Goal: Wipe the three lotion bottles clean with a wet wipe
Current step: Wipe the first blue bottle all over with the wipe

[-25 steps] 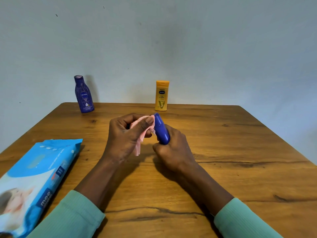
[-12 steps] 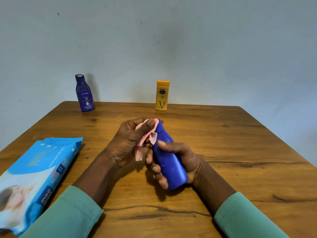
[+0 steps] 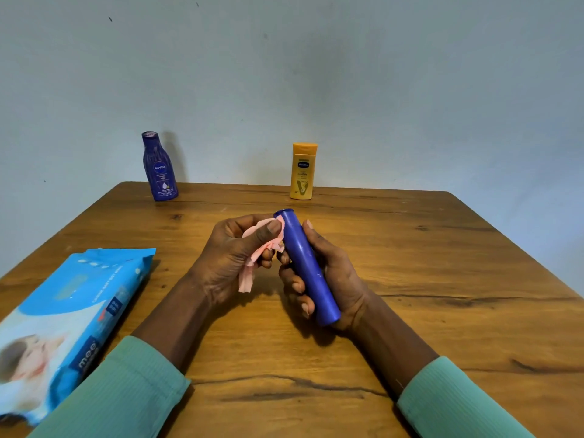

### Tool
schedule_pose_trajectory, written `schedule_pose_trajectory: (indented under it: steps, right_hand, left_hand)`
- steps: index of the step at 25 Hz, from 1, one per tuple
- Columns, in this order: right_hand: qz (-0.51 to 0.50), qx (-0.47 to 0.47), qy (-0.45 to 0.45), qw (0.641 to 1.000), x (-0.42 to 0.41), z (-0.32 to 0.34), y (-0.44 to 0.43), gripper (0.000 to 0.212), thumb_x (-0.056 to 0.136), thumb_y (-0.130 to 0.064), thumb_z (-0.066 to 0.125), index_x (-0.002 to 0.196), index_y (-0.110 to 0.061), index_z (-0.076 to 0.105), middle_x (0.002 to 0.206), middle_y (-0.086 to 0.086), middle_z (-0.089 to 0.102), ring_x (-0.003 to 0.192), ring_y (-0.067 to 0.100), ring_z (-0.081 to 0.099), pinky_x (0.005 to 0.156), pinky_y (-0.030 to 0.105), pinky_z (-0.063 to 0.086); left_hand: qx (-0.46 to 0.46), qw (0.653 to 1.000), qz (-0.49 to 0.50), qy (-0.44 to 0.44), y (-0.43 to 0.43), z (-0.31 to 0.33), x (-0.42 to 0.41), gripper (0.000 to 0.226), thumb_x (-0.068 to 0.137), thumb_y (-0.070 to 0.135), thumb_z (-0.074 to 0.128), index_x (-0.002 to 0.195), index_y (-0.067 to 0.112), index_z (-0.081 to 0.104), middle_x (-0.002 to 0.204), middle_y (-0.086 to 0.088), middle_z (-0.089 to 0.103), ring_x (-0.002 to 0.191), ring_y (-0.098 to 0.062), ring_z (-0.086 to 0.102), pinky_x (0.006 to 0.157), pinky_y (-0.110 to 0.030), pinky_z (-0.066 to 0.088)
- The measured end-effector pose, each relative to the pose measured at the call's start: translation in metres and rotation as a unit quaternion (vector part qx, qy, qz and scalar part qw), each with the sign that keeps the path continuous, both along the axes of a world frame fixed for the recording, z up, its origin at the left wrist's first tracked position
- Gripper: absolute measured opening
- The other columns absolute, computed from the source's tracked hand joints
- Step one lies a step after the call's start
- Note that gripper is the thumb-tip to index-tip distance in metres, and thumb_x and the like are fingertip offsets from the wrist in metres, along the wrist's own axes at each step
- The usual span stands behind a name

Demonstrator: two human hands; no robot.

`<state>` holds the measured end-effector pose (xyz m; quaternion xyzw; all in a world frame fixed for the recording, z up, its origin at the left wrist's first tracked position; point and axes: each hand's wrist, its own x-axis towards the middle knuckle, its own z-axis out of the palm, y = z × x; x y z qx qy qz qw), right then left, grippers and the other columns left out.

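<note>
My right hand [image 3: 335, 279] grips a plain blue lotion bottle [image 3: 305, 263] above the middle of the table, its cap end pointing away from me. My left hand [image 3: 230, 260] pinches a crumpled pink wet wipe [image 3: 259, 248] and presses it against the left side of the bottle near the cap. A dark blue Nivea bottle [image 3: 159, 167] stands upright at the far left of the table by the wall. A yellow lotion bottle [image 3: 302, 171] stands upright at the far middle.
A blue pack of baby wipes [image 3: 66, 314] lies flat at the near left edge of the wooden table [image 3: 442, 279]. A pale wall rises right behind the table's far edge.
My right hand has turned the blue bottle, so I now see its narrow side. The bottle has been raised from a low tilt, and the wipe stays near its cap.
</note>
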<state>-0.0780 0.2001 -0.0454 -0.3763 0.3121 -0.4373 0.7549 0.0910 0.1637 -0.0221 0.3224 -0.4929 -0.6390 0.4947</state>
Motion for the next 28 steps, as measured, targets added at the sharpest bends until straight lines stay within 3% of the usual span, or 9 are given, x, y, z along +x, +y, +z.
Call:
schedule_pose_trajectory:
  steps: [3,5,8,10,15,18,21,25,28]
  right_hand:
    - [-0.096,-0.015,0.039,0.994,0.006,-0.004,-0.004,0.069,0.100,-0.067,0.046,0.126,-0.005,0.060,0.073,0.010,0.064,0.049,0.015,0.061,0.043,0.024,0.053]
    - [-0.191,-0.061,0.095,0.975,0.007,-0.008,-0.009,0.066,0.100,-0.067,0.045,0.127,-0.009,0.062,0.089,0.017,0.072,0.067,0.023,0.071,0.057,0.033,0.060]
    - [-0.265,-0.084,0.109,0.954,0.003,-0.008,-0.012,0.051,0.102,-0.060,0.048,0.120,-0.017,0.066,0.108,0.020,0.076,0.093,0.033,0.076,0.081,0.048,0.062]
    - [-0.259,-0.095,0.138,0.951,0.003,-0.008,-0.012,0.047,0.105,-0.055,0.047,0.122,-0.016,0.066,0.113,0.021,0.075,0.100,0.036,0.074,0.088,0.052,0.060]
    - [-0.241,-0.114,0.157,0.951,0.013,-0.012,-0.013,0.040,0.110,-0.042,0.044,0.124,-0.011,0.065,0.115,0.027,0.071,0.096,0.036,0.067,0.086,0.049,0.054]
    - [-0.285,-0.084,0.115,0.948,0.013,-0.017,-0.013,0.048,0.107,-0.051,0.046,0.125,-0.010,0.063,0.106,0.018,0.076,0.099,0.035,0.075,0.087,0.044,0.061]
    - [-0.322,-0.033,0.066,0.944,0.010,-0.015,-0.016,0.048,0.101,-0.061,0.048,0.117,-0.018,0.060,0.090,0.008,0.070,0.084,0.022,0.073,0.078,0.039,0.062]
    - [-0.330,0.008,0.069,0.941,0.008,-0.012,-0.017,0.057,0.098,-0.070,0.045,0.129,-0.024,0.059,0.088,0.002,0.068,0.077,0.016,0.067,0.068,0.034,0.057]
    - [-0.284,-0.046,0.108,0.952,-0.001,-0.013,-0.019,0.051,0.103,-0.065,0.041,0.120,-0.021,0.063,0.086,0.004,0.072,0.080,0.021,0.071,0.072,0.036,0.060]
  left_hand:
    - [-0.009,1.000,-0.007,-0.010,0.008,0.001,-0.013,0.045,0.083,0.013,0.079,0.127,0.014,0.067,0.094,-0.016,0.076,0.068,-0.022,0.071,0.058,-0.032,0.060]
    - [-0.038,0.996,-0.016,-0.075,0.012,-0.003,-0.019,0.065,0.076,0.018,0.086,0.134,0.028,0.058,0.101,-0.014,0.076,0.085,-0.029,0.076,0.071,-0.044,0.064]
    - [-0.125,0.972,0.025,-0.200,0.017,-0.015,-0.026,0.070,0.072,0.039,0.087,0.131,0.038,0.049,0.101,-0.005,0.072,0.092,-0.020,0.075,0.076,-0.039,0.065]
    - [-0.165,0.955,0.120,-0.214,0.012,-0.019,-0.034,0.064,0.075,0.048,0.084,0.126,0.033,0.049,0.104,0.002,0.067,0.092,-0.011,0.071,0.072,-0.029,0.062]
    - [-0.264,0.893,0.307,-0.196,-0.001,-0.020,-0.041,0.024,0.088,0.035,0.081,0.100,0.023,0.064,0.096,0.004,0.065,0.084,-0.007,0.063,0.064,-0.017,0.051]
    - [-0.315,0.873,0.273,-0.254,0.020,-0.034,-0.049,0.013,0.094,0.034,0.074,0.104,0.027,0.074,0.101,0.008,0.064,0.093,-0.004,0.062,0.072,-0.021,0.056]
    - [-0.362,0.834,0.236,-0.342,0.044,-0.042,-0.046,0.027,0.098,0.039,0.063,0.121,0.031,0.075,0.105,0.014,0.056,0.106,-0.008,0.055,0.082,-0.035,0.057]
    - [-0.381,0.864,0.130,-0.302,0.057,-0.042,-0.031,0.029,0.096,0.019,0.072,0.124,0.026,0.075,0.105,0.008,0.059,0.103,-0.014,0.063,0.076,-0.020,0.056]
    - [-0.357,0.870,0.169,-0.295,0.045,-0.032,-0.039,0.026,0.093,0.017,0.073,0.119,0.022,0.077,0.103,0.002,0.058,0.099,-0.006,0.061,0.074,-0.011,0.051]
